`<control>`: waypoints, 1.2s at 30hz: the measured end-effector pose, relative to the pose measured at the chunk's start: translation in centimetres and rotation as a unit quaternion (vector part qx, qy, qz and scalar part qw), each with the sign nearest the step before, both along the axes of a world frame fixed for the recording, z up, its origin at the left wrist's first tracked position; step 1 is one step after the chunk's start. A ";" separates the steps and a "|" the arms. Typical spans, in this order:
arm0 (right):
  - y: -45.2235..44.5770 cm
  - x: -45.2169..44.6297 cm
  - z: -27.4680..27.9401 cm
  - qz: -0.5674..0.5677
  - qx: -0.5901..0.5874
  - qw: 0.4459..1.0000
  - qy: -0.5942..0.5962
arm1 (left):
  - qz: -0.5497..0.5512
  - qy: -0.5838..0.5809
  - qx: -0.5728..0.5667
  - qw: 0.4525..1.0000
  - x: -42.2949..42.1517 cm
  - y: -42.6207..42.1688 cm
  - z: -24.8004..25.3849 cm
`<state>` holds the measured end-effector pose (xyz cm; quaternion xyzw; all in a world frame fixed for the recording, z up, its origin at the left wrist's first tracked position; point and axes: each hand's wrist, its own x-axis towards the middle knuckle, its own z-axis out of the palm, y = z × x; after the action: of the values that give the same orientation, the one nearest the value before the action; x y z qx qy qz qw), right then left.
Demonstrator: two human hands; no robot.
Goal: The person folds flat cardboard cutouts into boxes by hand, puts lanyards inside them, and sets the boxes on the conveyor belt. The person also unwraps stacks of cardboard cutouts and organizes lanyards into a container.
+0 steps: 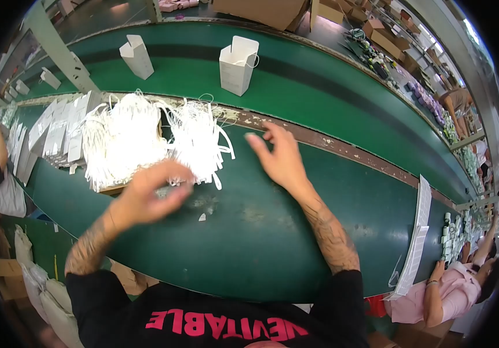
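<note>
The left hand [159, 188], blurred, is at the left of centre, over the near edge of the white cords [125, 136]; its thumb and fingers stand apart with nothing visible between them. Whether it touches the cords cannot be told. The right hand [278, 153], near the centre, is spread wide, thumb away from the fingers, and holds nothing. It is closest to the smaller bunch of cords [197, 139], just right of the big heap on the green table [249, 249].

Flat white cartons [67, 130] lean together left of the cords. On the green belt [319, 93] beyond, an open white box [237, 66] with a loop at its side stands at upper centre, and another white box [138, 58] stands to its left. Their faint print is too small to read. A small white scrap [202, 217] lies near mid-table, and long white sheets [414, 249] lie at the right edge.

The black shirt [220, 307] at bottom centre carries large pink letters, upside down, with "NEVITABLE" readable. A co-worker in pink [452, 296] is at lower right, one arm by small white items [455, 235]; another person [6, 194] is at far left.
</note>
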<state>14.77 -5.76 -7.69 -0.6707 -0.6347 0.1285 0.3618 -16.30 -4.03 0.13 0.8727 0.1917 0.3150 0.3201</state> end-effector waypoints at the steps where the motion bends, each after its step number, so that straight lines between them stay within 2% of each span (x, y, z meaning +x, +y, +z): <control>1: 1.2 -2.1 1.1 0.038 0.008 0.998 -0.044 | -0.038 0.011 0.014 0.999 -0.8 -1.8 -1.0; 2: 2.8 -4.3 1.5 0.060 0.002 0.996 -0.059 | -0.056 0.014 0.015 0.998 -1.6 -3.3 -2.7; 3: 3.9 -6.9 2.1 0.043 -0.064 0.990 -0.117 | -0.047 0.005 0.003 0.999 -2.2 -4.9 -4.2; 5: 5.7 -11.5 3.7 0.078 -0.142 0.979 -0.123 | -0.022 0.001 0.008 1.000 -3.3 -7.2 -5.2; 7: 7.2 -14.8 3.2 0.078 -0.156 0.972 -0.158 | 0.018 -0.016 -0.012 1.000 -4.6 -8.9 -5.5; 10: 8.0 -16.7 1.5 0.032 -0.082 0.982 -0.166 | 0.063 -0.029 -0.033 0.997 -6.7 -10.4 -5.7; 14: 8.1 -14.7 0.5 0.050 -0.100 0.994 -0.017 | 0.104 -0.043 -0.038 0.993 -9.0 -10.4 -5.7; 21: 6.9 -17.0 1.2 0.057 -0.111 0.980 -0.158 | 0.168 -0.075 0.014 0.983 -10.7 -9.2 -5.1; 24: 7.7 -17.6 0.0 0.041 -0.097 0.982 -0.156 | 0.196 -0.078 0.047 0.976 -12.1 -8.6 -4.5; 26: 7.8 -17.4 -0.2 0.046 -0.071 0.986 -0.141 | 0.246 -0.106 0.125 0.955 -14.1 -6.8 -4.0; 28: 7.5 -16.5 -0.3 0.057 -0.044 0.990 -0.124 | 0.389 -0.126 0.129 0.903 -17.3 -4.2 -3.6; 29: 7.4 -16.1 -0.3 0.058 -0.051 0.988 -0.132 | 0.417 -0.212 0.097 0.879 -19.3 -1.9 -3.8; 32: 7.3 -15.1 -0.3 0.086 -0.043 0.988 -0.120 | 0.573 -0.199 0.122 0.786 -27.1 5.9 -2.1; 33: 7.3 -14.7 -0.5 0.100 -0.029 0.989 -0.109 | 0.601 -0.215 0.070 0.767 -29.7 8.6 -2.0; 34: 6.8 -14.4 -0.3 0.110 -0.012 0.989 -0.100 | 0.625 -0.232 0.018 0.745 -33.0 11.5 -2.7; 35: 6.6 -13.7 -0.1 0.130 0.007 0.989 -0.075 | 0.674 -0.184 0.039 0.714 -38.8 15.4 -5.4; 36: 5.9 -13.5 0.7 0.131 0.013 0.990 -0.047 | 0.703 -0.143 0.082 0.692 -41.2 16.8 -5.9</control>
<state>1.31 0.10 -7.03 -0.5824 -0.7347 0.1350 0.3206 -57.54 12.82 -5.77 0.4501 0.6747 0.5833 -0.0437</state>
